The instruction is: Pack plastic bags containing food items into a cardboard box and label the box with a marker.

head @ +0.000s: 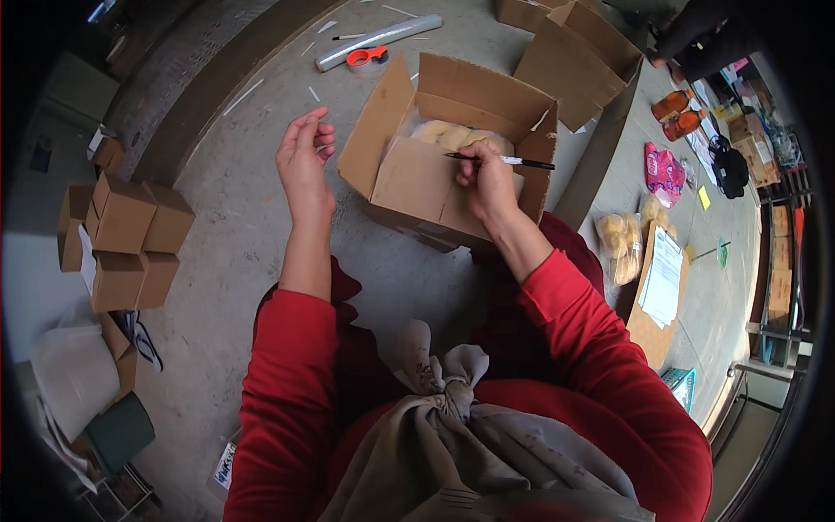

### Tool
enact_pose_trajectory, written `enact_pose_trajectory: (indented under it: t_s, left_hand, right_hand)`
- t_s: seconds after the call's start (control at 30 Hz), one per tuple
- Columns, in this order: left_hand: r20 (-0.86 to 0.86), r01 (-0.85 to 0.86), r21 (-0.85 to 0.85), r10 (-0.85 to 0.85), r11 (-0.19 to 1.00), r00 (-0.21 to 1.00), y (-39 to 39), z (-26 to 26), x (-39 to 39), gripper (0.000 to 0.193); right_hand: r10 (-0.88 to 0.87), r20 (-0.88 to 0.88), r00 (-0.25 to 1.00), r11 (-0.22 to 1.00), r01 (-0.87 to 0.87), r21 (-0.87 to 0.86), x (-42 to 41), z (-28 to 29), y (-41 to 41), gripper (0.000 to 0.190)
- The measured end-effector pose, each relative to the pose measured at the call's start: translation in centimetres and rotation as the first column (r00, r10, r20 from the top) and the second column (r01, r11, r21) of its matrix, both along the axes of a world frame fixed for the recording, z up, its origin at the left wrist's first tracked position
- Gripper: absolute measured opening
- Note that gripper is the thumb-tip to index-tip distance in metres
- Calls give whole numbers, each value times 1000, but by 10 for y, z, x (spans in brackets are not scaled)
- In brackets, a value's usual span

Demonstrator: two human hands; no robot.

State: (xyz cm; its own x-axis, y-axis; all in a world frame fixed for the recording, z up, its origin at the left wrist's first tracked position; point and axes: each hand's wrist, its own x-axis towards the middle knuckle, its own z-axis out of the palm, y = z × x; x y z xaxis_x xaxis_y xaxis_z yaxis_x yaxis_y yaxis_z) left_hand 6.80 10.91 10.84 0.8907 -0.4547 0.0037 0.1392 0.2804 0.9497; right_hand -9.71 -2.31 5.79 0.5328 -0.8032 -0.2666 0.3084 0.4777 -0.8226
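An opened cardboard box (417, 176) stands on the floor in front of me, its flaps spread. Pale yellowish round items in clear plastic (450, 134) show inside it, partly covered by a flap. My right hand (489, 179) is over that flap, closed on a black pen (536, 164) whose dark tip points left. To the left of the box, my left hand (306, 156) is raised with its fingers loosely curled and nothing seen in it.
A plastic film roll (378, 43) and an orange tape dispenser (367, 59) lie beyond the box. Another open carton (574, 65) stands behind right. Small boxes (124, 222) are stacked left. On the right ledge are bagged buns (620, 245) and a clipboard (659, 287). A person's hand (665, 62) shows top right.
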Motion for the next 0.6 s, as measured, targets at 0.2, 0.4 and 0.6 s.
enact_pose_trajectory:
  t_s: [0.2, 0.4, 0.6]
  left_hand:
    - [-14, -24, -6, 24, 1000, 1000, 7, -1, 5, 19]
    - [-12, -24, -33, 23, 999, 1000, 9, 2, 6, 18]
    - [-9, -51, -29, 50, 998, 999, 14, 1, 11, 18]
  right_hand:
    - [43, -23, 999, 998, -41, 57, 12, -7, 14, 19]
    - [53, -55, 997, 998, -54, -22, 14, -17, 22, 21]
    - [-63, -345, 937, 458, -280, -844, 10, -16, 40, 7]
